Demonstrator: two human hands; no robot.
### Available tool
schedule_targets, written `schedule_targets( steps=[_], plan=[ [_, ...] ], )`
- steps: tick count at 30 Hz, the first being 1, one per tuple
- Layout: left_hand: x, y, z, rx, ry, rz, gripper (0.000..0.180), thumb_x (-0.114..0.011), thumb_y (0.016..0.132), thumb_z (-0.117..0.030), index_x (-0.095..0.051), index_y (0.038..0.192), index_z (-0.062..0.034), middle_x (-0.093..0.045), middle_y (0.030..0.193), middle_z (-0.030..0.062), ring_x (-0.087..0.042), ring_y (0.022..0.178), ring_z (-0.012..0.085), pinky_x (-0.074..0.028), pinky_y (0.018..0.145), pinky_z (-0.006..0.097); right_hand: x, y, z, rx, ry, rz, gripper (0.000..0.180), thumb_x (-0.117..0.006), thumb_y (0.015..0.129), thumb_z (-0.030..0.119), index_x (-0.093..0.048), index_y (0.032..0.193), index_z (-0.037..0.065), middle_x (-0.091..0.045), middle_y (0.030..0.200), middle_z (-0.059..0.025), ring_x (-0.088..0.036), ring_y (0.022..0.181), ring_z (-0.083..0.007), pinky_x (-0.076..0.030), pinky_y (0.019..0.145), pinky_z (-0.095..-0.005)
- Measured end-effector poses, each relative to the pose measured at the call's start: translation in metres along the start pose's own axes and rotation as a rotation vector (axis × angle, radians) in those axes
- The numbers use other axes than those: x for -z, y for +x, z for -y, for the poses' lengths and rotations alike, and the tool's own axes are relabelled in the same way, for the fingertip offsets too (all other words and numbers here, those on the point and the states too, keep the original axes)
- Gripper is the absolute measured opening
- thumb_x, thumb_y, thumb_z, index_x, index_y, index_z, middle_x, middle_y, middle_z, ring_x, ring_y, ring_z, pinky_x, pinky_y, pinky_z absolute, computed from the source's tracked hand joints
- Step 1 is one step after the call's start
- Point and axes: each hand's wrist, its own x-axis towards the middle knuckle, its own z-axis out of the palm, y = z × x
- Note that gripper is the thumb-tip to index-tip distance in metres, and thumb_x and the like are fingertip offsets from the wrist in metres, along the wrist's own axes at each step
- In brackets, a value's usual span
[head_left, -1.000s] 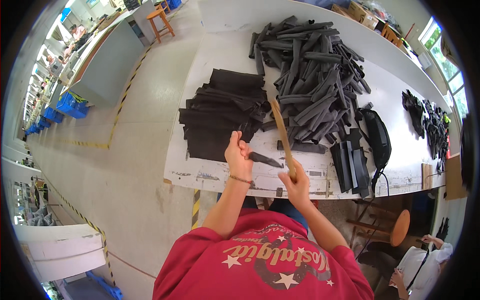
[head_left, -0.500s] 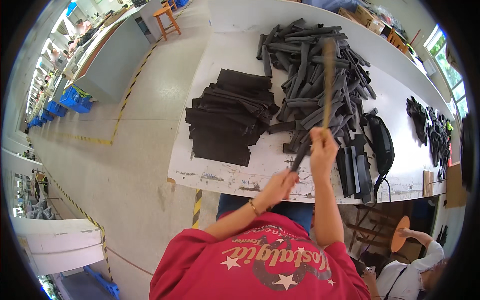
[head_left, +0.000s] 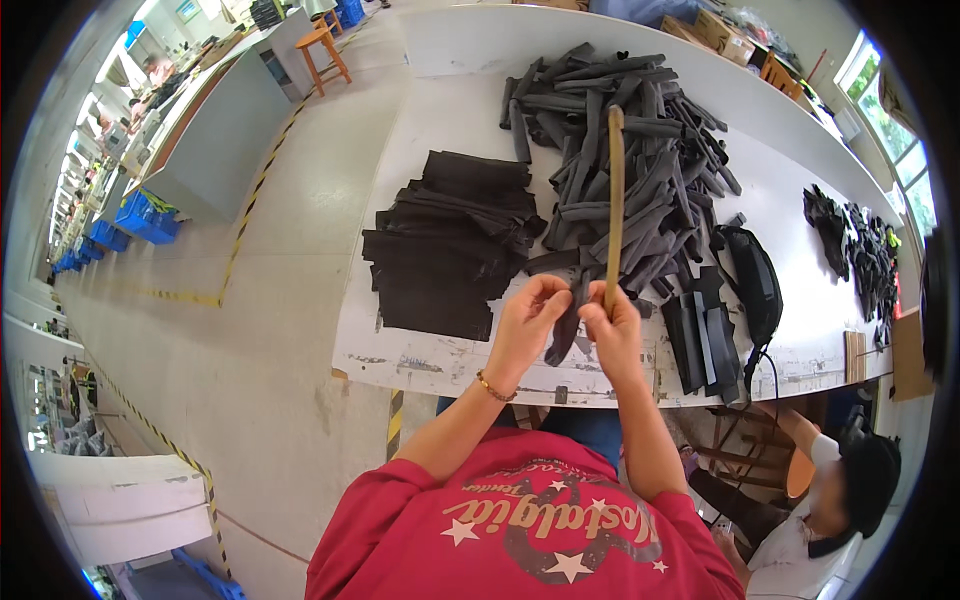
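Observation:
My left hand (head_left: 530, 322) pinches a dark fabric piece (head_left: 567, 330) that hangs down, narrow and folded, over the table's near side. Close beside it, my right hand (head_left: 613, 328) grips the lower end of a thin wooden stick (head_left: 616, 200), which points away from me. Whether the right fingers also touch the fabric I cannot tell. Beyond the hands lies a heap of dark grey fabric tubes (head_left: 575, 212). Left of it is a flat stack of black fabric pieces (head_left: 435, 285).
The white table (head_left: 445, 110) has a raised back panel (head_left: 500, 40). To the right lie dark flat strips (head_left: 685, 335), a black pouch-like item (head_left: 765, 285) with a cord, and black bundles (head_left: 870, 265). A seated person (head_left: 815, 500) is at the lower right.
The stick has come away from the fabric and moved left, still in my right hand. My left hand has risen toward the right one, and the fabric now hangs from its fingers.

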Motion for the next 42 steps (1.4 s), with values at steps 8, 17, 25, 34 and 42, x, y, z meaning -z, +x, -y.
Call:
schedule_targets(
  steps=[8, 17, 25, 34, 42],
  plan=[
    [-0.006, 0.002, 0.014, 0.064, -0.414, -0.256, 0.016, -0.046, 0.095, -0.022, -0.050, 0.099, -0.0069, -0.049, 0.087, -0.0028, -0.046, 0.082, 0.0030, -0.042, 0.069, 0.024, 0.003, -0.013, -0.018, -0.150, 0.012, 0.038, 0.016, -0.063, 0.089, 0.018, -0.060, 0.082, 0.004, -0.045, 0.062, 0.0079, -0.034, 0.050, -0.0013, -0.025, 0.044, -0.0199],
    [-0.009, -0.047, 0.047, 0.260, 0.034, 0.082, 0.030, -0.041, 0.099, -0.023, -0.051, 0.079, -0.0031, -0.048, 0.062, -0.0019, -0.043, 0.056, 0.0056, -0.033, 0.049, 0.023, 0.004, 0.020, -0.009, 0.208, -0.361, -0.206, 0.018, -0.062, 0.090, 0.017, -0.060, 0.078, 0.003, -0.039, 0.061, 0.0082, -0.031, 0.057, -0.0016, -0.026, 0.049, -0.0203],
    [0.043, -0.063, 0.054, -0.027, 0.639, -0.030, 0.021, -0.047, 0.091, -0.014, -0.054, 0.076, -0.0022, -0.053, 0.064, 0.0049, -0.049, 0.056, 0.0124, -0.041, 0.053, 0.027, 0.089, 0.120, 0.046, 0.223, -0.306, -0.593, 0.022, -0.056, 0.093, 0.024, -0.060, 0.097, 0.002, -0.046, 0.067, 0.0027, -0.039, 0.059, -0.0067, -0.032, 0.052, -0.0220],
    [0.152, 0.025, -0.053, -0.755, 1.478, -0.293, 0.017, -0.071, 0.068, -0.007, -0.061, 0.081, -0.0102, -0.058, 0.087, 0.0014, -0.054, 0.089, 0.0226, -0.042, 0.077, 0.035, 0.080, 0.030, -0.019, 0.164, -0.653, -0.088, 0.022, -0.052, 0.096, 0.019, -0.055, 0.109, 0.002, -0.045, 0.068, 0.0006, -0.034, 0.060, -0.0065, -0.030, 0.052, -0.0228],
    [0.170, 0.032, -0.043, -0.707, 1.552, -0.241, 0.016, -0.072, 0.067, -0.008, -0.058, 0.073, -0.0111, -0.055, 0.080, -0.0004, -0.053, 0.083, 0.0196, -0.040, 0.073, 0.034, 0.067, 0.002, -0.027, 0.058, -0.625, 0.013, 0.019, -0.054, 0.094, 0.018, -0.060, 0.098, 0.000, -0.042, 0.062, 0.0031, -0.033, 0.056, -0.0047, -0.028, 0.049, -0.0228]
  ],
)
